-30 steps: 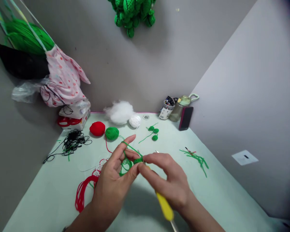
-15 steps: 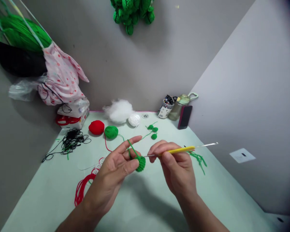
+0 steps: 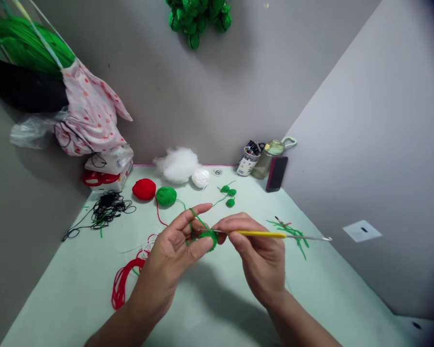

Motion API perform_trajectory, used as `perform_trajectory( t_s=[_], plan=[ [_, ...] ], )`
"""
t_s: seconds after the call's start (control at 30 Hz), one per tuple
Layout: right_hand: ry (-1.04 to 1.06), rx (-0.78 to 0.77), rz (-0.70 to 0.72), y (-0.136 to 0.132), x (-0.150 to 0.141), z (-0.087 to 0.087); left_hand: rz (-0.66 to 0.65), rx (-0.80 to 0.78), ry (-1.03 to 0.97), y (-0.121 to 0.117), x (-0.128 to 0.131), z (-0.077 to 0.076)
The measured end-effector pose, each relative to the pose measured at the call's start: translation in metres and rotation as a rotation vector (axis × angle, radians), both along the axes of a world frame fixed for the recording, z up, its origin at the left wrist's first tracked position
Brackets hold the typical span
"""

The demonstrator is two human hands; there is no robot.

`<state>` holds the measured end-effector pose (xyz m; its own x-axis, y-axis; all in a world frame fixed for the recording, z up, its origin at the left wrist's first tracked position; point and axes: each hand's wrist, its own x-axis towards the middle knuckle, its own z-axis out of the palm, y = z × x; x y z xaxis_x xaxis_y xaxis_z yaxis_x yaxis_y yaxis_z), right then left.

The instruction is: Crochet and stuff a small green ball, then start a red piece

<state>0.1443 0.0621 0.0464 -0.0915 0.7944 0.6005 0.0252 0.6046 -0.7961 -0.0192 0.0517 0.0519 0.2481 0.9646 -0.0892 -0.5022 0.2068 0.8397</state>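
Observation:
My left hand (image 3: 173, 250) pinches a small round piece of green crochet (image 3: 210, 238) between thumb and fingers. A strand of green yarn (image 3: 198, 218) runs from the piece over my raised index finger. In my right hand (image 3: 256, 255) is a double-ended crochet hook (image 3: 262, 234) with a yellow handle, held nearly level. Its left tip lies at the top of the green piece; whether it passes through a stitch I cannot tell. The other metal end points right. Behind my hands sits a green yarn ball (image 3: 166, 196), with a thin strand leading toward my left hand.
Left of my hands lie red yarn (image 3: 121, 284) and tangled black cord (image 3: 110, 209). Toward the wall are a red yarn ball (image 3: 143, 189), white stuffing (image 3: 178, 165), a white yarn ball (image 3: 201, 178), small green pieces (image 3: 230, 203) and a phone (image 3: 277, 174). Green scraps (image 3: 296, 233) lie right.
My right hand has moved left, closer to my left hand. The hook has shifted left across the green piece and turned, its right end now lower.

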Motion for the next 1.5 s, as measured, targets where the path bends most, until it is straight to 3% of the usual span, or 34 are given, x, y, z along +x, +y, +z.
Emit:
perform_trajectory(
  t_s=[0.13,0.23,0.3,0.4,0.47,0.53,0.77,0.93,1.23,1.5],
  plan=[
    [-0.348,0.276,-0.132,-0.006,0.002,-0.009,0.069,-0.010,0.006,-0.002,0.003,-0.003],
    [-0.429,0.406,-0.152,-0.007,0.004,-0.009,-0.050,-0.118,-0.143,0.000,0.002,-0.002],
    [-0.306,0.322,-0.125,-0.006,0.005,-0.004,-0.142,-0.172,-0.243,0.004,-0.002,-0.001],
    [0.019,0.085,-0.023,-0.001,0.006,0.005,-0.145,-0.155,-0.310,0.008,-0.007,0.000],
    [0.172,-0.060,0.077,0.001,0.005,0.008,-0.125,-0.115,-0.287,0.008,-0.007,-0.001],
    [0.187,-0.131,0.139,0.003,0.003,0.007,-0.117,-0.056,-0.205,0.005,-0.004,-0.002],
    [0.161,-0.226,0.100,0.006,0.005,0.001,-0.093,0.070,0.057,0.002,-0.005,-0.001],
    [0.203,-0.284,0.128,0.011,0.009,0.000,-0.082,0.081,0.060,0.004,-0.009,-0.003],
    [0.148,-0.243,0.187,0.010,0.007,-0.001,-0.051,0.082,0.020,0.003,-0.004,0.002],
    [0.282,-0.292,0.187,0.010,0.004,0.006,0.017,0.114,0.117,0.005,-0.008,-0.002]
  ],
)
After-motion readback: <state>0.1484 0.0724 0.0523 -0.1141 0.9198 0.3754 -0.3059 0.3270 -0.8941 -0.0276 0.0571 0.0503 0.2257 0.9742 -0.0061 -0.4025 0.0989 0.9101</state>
